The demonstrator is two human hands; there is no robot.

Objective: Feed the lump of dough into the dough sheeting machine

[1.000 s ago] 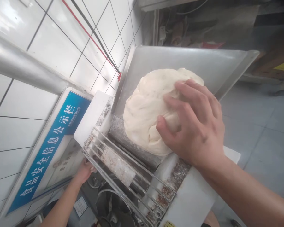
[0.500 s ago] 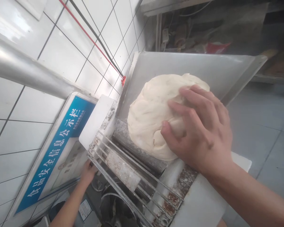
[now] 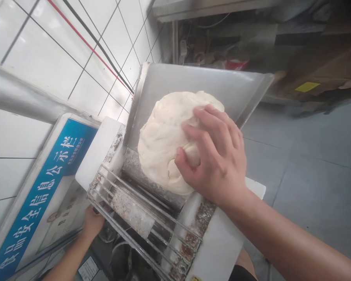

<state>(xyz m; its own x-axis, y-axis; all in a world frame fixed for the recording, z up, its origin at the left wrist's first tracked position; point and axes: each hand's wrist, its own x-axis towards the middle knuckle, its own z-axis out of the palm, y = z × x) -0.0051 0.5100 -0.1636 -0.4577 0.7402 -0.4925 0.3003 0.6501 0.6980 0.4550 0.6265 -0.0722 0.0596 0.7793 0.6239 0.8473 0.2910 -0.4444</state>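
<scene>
Right hand (image 3: 215, 164) is still pressing flat on the dough (image 3: 166, 132), fingers spread over its near right side, thumb tucked into the lower edge. Palm down, gripping the lump loosely, not lifting it. The grip isn't changing across the last second: same finger spread, same spot on the dough.

Dough is sitting on the sloped metal tray (image 3: 193, 80) of the roller machine, lower edge right at the roller (image 3: 152, 183) mouth. It isn't feeding in yet as far as I can see; its outline against the tray is matching the earlier frames. What's actually shifting is my head: the whole scene is sliding left and the floor on the right is opening up.

Left hand (image 3: 92, 222) is staying down low at the machine's left side, under the wire guard (image 3: 140, 226), just beside the blue sign (image 3: 43, 191) on the tiled wall. Fingers are hidden behind the guard corner, so I can't tell whether it's closed on something or only resting there.

My read: I'm holding the dough against the roller mouth with the right while the left is working something on the machine side.
</scene>
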